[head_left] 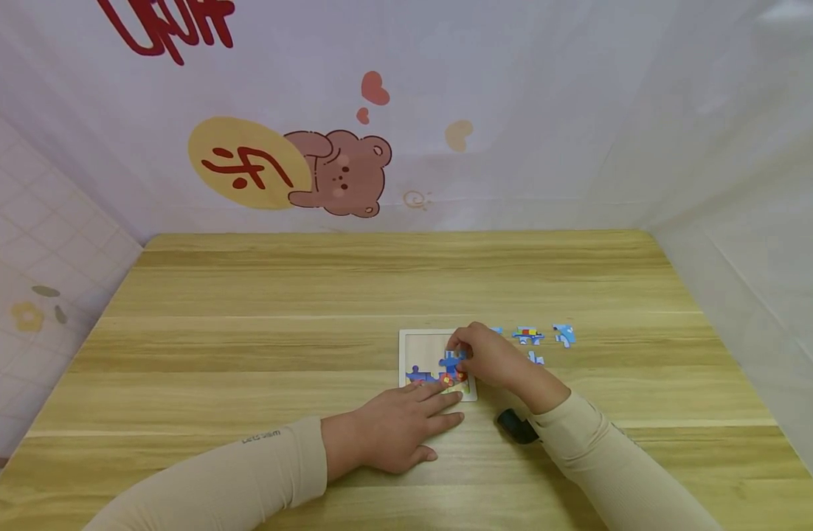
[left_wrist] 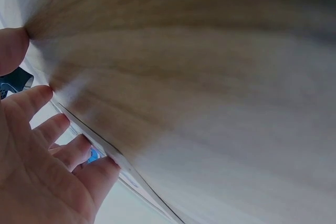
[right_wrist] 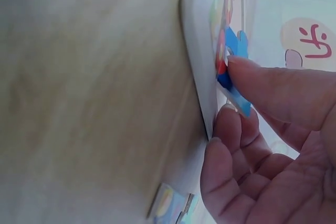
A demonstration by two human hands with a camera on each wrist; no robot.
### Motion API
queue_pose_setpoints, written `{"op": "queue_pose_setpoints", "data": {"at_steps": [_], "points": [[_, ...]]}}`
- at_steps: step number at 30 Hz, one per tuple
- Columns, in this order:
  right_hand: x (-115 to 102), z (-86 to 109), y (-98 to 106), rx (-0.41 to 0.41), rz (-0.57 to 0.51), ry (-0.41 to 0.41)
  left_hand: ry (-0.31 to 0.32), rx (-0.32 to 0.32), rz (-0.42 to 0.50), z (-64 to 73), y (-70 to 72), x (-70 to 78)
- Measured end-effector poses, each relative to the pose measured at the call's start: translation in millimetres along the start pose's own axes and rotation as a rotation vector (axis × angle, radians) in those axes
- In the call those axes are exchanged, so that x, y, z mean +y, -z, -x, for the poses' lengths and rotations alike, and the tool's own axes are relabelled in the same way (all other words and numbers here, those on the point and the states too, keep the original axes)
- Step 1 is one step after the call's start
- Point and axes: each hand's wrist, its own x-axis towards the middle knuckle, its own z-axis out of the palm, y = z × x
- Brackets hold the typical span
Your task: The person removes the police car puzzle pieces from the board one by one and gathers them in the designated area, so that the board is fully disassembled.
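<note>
Placing of a puzzle piece, clock directions being read from the centre of the tray in the head view, with 12 o'clock away from the person. The tray [head_left: 402, 355] lay on the wooden table [head_left: 260, 310], joined pieces [head_left: 420, 377] filling part of its 6 o'clock side and bare board showing towards 11 o'clock. The left hand [head_left: 406, 428], at 7 o'clock, was spread flat, its fingertips over the tray's near edge, apparently steadying it. The right hand [head_left: 496, 361], at 3 o'clock, pinched a blue piece [right_wrist: 239, 46] between thumb and fingers; the right wrist view showed this piece tilted, inside the tray's rim. Loose pieces [head_left: 529, 335] waited between 2 and 3 o'clock. The step in hand was judged to be fitting the blue piece against its neighbours; the next move seemed to call for matching tabs to notches, then pressing it flat.
</note>
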Motion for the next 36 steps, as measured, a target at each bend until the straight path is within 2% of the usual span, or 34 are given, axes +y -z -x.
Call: {"op": "queue_pose_setpoints", "data": {"at_steps": [8, 18, 36], "points": [[2.2, -1.4, -0.4, -0.002, -0.051, 0.001, -0.001, -0.006, 0.008, -0.5, 0.7, 0.1], [10.9, -1.3, 0.3, -0.026, -0.127, 0.073, 0.007, 0.004, 0.019, -0.5, -0.1, 0.5], [14.0, 0.4, 2.7, -0.039, -0.175, 0.156, 0.004, -0.004, 0.025, -0.6, 1.2, -0.6]]}}
